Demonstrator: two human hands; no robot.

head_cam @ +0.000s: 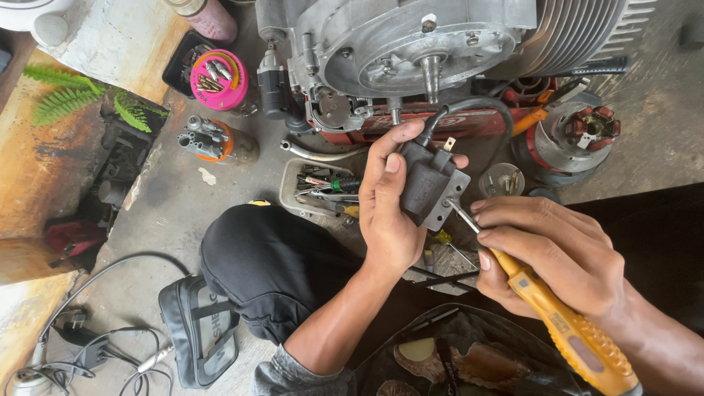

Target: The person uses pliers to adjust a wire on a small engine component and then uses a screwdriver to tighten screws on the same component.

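Head view, looking down on a grey concrete floor. The left hand [389, 213] is closed around a small dark grey ignition coil [429, 183], thumb across its near face and fingers wrapped behind it, holding it in the air at the middle of the scene, just in front of the engine [411, 44]. The right hand [550, 253] is closed in a full grip on a yellow screwdriver [565, 323]; the slim steel shaft reaches left and its tip meets the lower right corner of the coil's mounting flange.

The coil is a moulded block, matte and hard, with a flat squared flange and a brass spade terminal [449, 144] standing up from its top. A thick black rubber cable [477, 106] leaves its far end and loops towards the engine. Judged from shape and material, the block is compact, rigid and moderately heavy for its bulk. The body is the safe place to hold. The terminal looks thin and bendable, and the cable joint should not carry the weight.

The screwdriver handle is translucent yellow plastic with a knurled section, which should give a sure grip.

The engine casing is cast aluminium, dull and stained, with a finned cylinder at far right. A pink magnetic dish [218, 79] of small bits sits far left, and a grey tool tray [293, 192] lies just left of the hands.
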